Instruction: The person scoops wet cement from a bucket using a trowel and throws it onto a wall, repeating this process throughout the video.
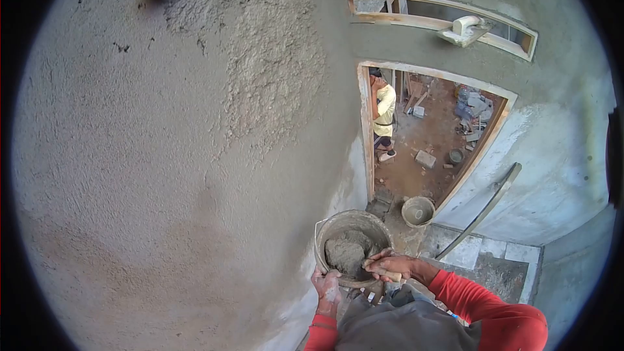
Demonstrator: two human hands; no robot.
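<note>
A bucket [321, 237] of wet grey mortar [348, 252] is right in front of my body, close to the wall on the left. My left hand [328, 287] grips the bucket's near left side, its skin smeared with mortar. At the opposite side of the rim, my right hand [394, 264] is closed around the pale wooden handle of a trowel [390, 275]. The trowel's blade cannot be made out against the mortar and my fingers. Rough fresh plaster [273, 71] covers the upper part of the left wall [130, 208].
A plastering float [465, 30] rests at the sill of the narrow upper window. Beyond the wooden door frame [367, 136], a person in yellow [385, 107] stands among rubble. Another bucket [418, 212] is by the doorway; a long wooden strip [481, 211] leans on the right wall.
</note>
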